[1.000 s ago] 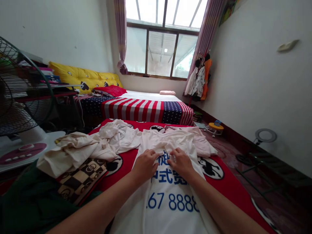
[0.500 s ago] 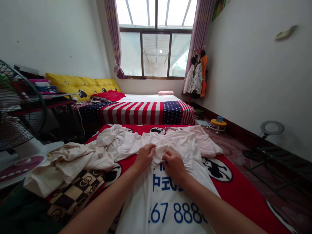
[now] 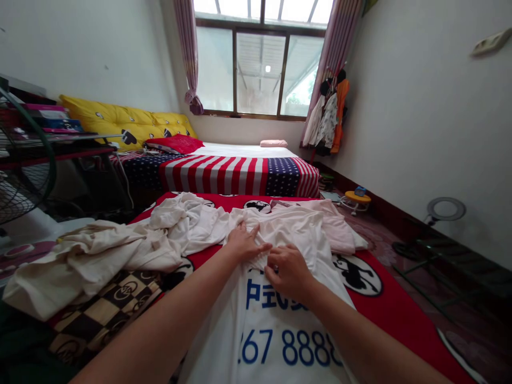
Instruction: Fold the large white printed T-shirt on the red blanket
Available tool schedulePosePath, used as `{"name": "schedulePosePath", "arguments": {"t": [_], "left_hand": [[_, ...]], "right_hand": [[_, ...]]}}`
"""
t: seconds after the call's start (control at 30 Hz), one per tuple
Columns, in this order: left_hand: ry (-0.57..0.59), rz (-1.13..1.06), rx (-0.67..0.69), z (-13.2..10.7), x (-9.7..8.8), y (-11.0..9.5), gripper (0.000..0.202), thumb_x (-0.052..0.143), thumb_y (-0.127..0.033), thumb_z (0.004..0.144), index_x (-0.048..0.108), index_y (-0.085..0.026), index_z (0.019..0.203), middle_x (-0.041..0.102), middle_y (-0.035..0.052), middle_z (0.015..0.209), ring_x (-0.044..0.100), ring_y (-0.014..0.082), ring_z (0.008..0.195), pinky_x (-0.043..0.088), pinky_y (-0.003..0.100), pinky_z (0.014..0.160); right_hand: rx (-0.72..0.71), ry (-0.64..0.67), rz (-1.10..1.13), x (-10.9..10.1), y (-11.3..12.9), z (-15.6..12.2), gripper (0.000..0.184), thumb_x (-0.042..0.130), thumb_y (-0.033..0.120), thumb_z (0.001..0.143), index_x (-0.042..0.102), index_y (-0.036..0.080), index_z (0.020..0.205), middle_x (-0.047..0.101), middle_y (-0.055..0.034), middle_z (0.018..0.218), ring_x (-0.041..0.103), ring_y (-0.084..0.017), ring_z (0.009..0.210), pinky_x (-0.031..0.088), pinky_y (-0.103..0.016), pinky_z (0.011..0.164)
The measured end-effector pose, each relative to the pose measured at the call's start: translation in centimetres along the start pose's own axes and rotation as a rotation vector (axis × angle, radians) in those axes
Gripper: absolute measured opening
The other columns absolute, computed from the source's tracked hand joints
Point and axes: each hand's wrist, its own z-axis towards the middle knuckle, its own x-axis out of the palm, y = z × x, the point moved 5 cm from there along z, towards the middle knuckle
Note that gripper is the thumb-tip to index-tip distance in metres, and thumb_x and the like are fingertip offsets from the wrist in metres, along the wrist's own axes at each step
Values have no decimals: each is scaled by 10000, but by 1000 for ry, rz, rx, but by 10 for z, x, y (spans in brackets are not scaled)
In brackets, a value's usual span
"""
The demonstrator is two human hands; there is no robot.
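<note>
The left hand (image 3: 245, 241) lies spread, fingers pressing down on a white T-shirt (image 3: 276, 341) with blue print, which lies flat on a red blanket (image 3: 384, 298). The right hand (image 3: 287, 273) curls narrow, gathering a fold near the collar, the cloth bunched between both hands. A cream clothes pile (image 3: 100, 256) lies to the left, a pink garment (image 3: 340, 229) beyond.

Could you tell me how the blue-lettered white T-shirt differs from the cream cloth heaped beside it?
The white T-shirt lies spread out, showing blue lettering; the cream cloth lies bunched, showing no print. Both hands rest on the white T-shirt, neither on the cream cloth. Both lie on the red cover.
</note>
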Motion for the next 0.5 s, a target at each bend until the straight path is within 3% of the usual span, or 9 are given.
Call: {"name": "schedulePosePath", "arguments": {"t": [0.07, 0.13, 0.2, 0.27, 0.3, 0.37, 0.43, 0.5], "left_hand": [[-14, 4, 4, 0, 1, -4, 965, 397, -832, 699, 351, -220, 1444, 274, 188, 1518, 200, 418, 1392, 226, 480, 1083], [-57, 7, 1, -2, 4, -5, 965, 366, -849, 696, 346, -242, 1446, 230, 176, 1537, 142, 411, 1408, 169, 495, 1101], [-103, 0, -6, -5, 8, -5, 953, 326, -852, 709, 327, -258, 1453, 197, 159, 1551, 103, 390, 1421, 134, 499, 1111], [-124, -10, -11, -7, 12, -5, 946, 324, -845, 717, 304, -263, 1462, 179, 143, 1559, 89, 373, 1427, 123, 489, 1118], [-129, -13, -13, -8, 13, -5, 945, 331, -842, 719, 296, -263, 1465, 174, 139, 1561, 85, 370, 1429, 123, 486, 1120], [-136, -21, -22, -9, 14, -4, 948, 345, -838, 717, 285, -264, 1469, 163, 138, 1564, 81, 370, 1429, 128, 485, 1119], [-149, -29, -30, -10, 13, -4, 951, 359, -835, 715, 276, -266, 1472, 148, 139, 1567, 72, 373, 1429, 129, 489, 1116], [-156, -39, -29, -10, 12, -5, 953, 364, -838, 710, 281, -271, 1470, 145, 138, 1568, 65, 376, 1429, 127, 493, 1114]], "right_hand": [[66, -43, 29, -9, -17, 13, 189, 529, 261, 833, 650, 209, 697, 678, -26, 831, 592, -166, 820, 371, -288, 791], [167, -144, 7, -18, -44, 28, 170, 529, 281, 855, 677, 207, 895, 679, -43, 976, 582, -183, 959, 384, -284, 848], [252, -173, -46, -19, -70, 43, 322, 576, 302, 832, 619, 190, 1131, 635, -69, 1164, 529, -211, 1109, 374, -307, 923], [302, -105, -86, -14, -90, 55, 499, 630, 356, 796, 544, 193, 1259, 591, -79, 1263, 500, -225, 1170, 368, -324, 950], [319, -70, -99, -10, -96, 59, 510, 652, 385, 775, 561, 201, 1242, 602, -75, 1250, 512, -226, 1157, 374, -319, 942], [350, -50, -123, -6, -104, 63, 357, 654, 409, 767, 661, 210, 1064, 669, -61, 1111, 564, -216, 1065, 388, -295, 898], [398, -90, -149, -6, -109, 62, 237, 607, 405, 802, 694, 199, 882, 695, -61, 967, 595, -207, 962, 396, -283, 843], [467, -150, -182, -7, -113, 59, 249, 544, 390, 844, 686, 186, 858, 692, -76, 940, 598, -211, 925, 392, -291, 810]]}}
